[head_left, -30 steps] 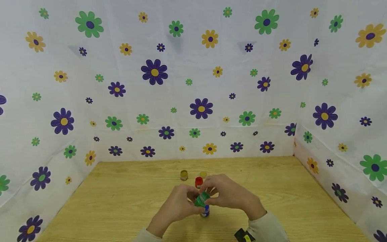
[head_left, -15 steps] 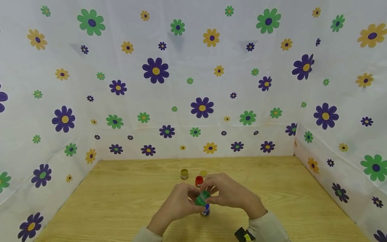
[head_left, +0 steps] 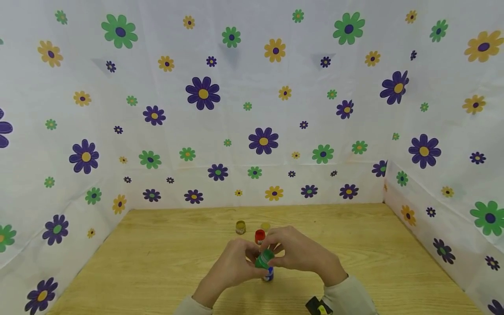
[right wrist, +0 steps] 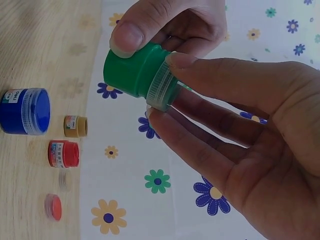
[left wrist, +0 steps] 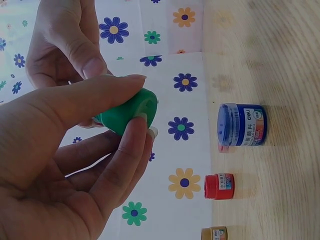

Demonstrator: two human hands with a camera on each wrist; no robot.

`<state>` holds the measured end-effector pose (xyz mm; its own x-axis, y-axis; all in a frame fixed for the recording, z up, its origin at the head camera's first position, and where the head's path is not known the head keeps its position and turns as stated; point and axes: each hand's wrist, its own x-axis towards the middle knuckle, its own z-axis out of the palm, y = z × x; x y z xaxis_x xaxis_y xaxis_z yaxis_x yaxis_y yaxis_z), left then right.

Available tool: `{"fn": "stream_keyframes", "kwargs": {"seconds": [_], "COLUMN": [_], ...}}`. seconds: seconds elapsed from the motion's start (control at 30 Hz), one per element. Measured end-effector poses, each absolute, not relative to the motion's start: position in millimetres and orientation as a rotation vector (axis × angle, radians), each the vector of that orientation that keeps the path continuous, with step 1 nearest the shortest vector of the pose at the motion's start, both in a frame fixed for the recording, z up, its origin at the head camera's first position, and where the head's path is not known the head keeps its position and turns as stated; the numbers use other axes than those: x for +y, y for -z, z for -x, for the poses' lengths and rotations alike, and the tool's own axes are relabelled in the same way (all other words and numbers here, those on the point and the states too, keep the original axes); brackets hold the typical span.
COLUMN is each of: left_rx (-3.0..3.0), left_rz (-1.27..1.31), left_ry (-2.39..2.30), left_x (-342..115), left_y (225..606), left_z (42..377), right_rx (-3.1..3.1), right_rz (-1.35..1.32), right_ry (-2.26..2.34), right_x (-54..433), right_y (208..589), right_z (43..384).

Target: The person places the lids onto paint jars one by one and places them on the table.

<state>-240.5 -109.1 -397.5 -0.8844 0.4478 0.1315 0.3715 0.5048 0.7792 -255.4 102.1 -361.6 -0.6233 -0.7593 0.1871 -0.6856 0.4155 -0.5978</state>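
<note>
Above the table, both hands hold a green paint jar point(right wrist: 127, 70), tilted over. My left hand point(head_left: 235, 264) grips the jar's body between thumb and fingers. The thumb and fingertips of my right hand point(head_left: 301, 253) pinch its clear ridged lid point(right wrist: 162, 86), which sits on the jar's mouth. Below the hands, a blue paint jar point(left wrist: 252, 125) stands with its clear lid on; the hands partly cover it in the head view. Just beyond stands a red paint jar point(head_left: 260, 236) without a lid.
An ochre paint jar point(head_left: 240, 227), lidless, stands behind and left of the red one. Two loose lids lie on the wooden table point(head_left: 165, 262): a red-stained lid point(right wrist: 53, 207) and a pale lid point(right wrist: 63, 179). A flower-printed white sheet point(head_left: 224, 122) encloses the back and sides.
</note>
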Motion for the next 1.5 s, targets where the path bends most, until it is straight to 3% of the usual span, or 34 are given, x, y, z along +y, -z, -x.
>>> {"fn": "stream_keyframes", "kwargs": {"seconds": [1.5], "left_rx": [2.627], "left_rz": [-0.729], "left_ry": [-1.366], "left_x": [-108.5], "left_y": [398.4], "left_z": [238.0], "right_rx": [2.537], "right_rz": [1.319], "right_ry": [0.987], "right_x": [104.4], "right_y": [363.9], "right_z": [257.2]}}
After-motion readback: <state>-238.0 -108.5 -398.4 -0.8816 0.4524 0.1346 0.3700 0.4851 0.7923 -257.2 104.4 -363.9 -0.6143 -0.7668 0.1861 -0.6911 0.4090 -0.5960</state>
